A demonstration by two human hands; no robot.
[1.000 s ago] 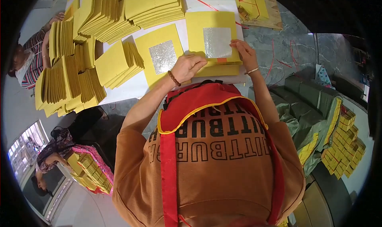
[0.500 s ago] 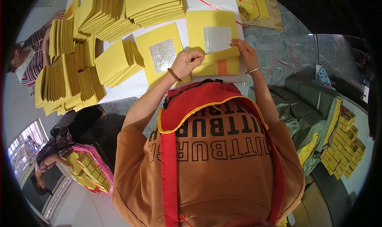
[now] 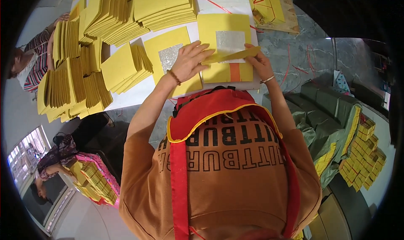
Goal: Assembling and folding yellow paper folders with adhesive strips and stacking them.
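In front of me lies a yellow paper sheet [image 3: 206, 27] with a silver foil rectangle [image 3: 230, 40] on it and an orange patch [image 3: 235, 73] near its close edge. A yellow paper strip [image 3: 235, 54], raised at a slant, crosses the lower part of the foil. My right hand [image 3: 260, 64] pinches the strip's right end. With fingers spread, my left hand [image 3: 191, 61] is at the strip's left end and partly covers the foil of a second yellow sheet [image 3: 153, 44].
Stacks of folded yellow paper [image 3: 164, 6] crowd the table's left and far side. A yellow bundle [image 3: 267, 4] tied with red string rests on a wooden board [image 3: 290, 13]. Two other people work at the left. Green-grey covered stacks [image 3: 324, 105] stand at the right.
My left hand has let go of the strip's left end, spread its fingers and shifted slightly left. The strip now tilts up toward my right hand, which has moved slightly right and down.
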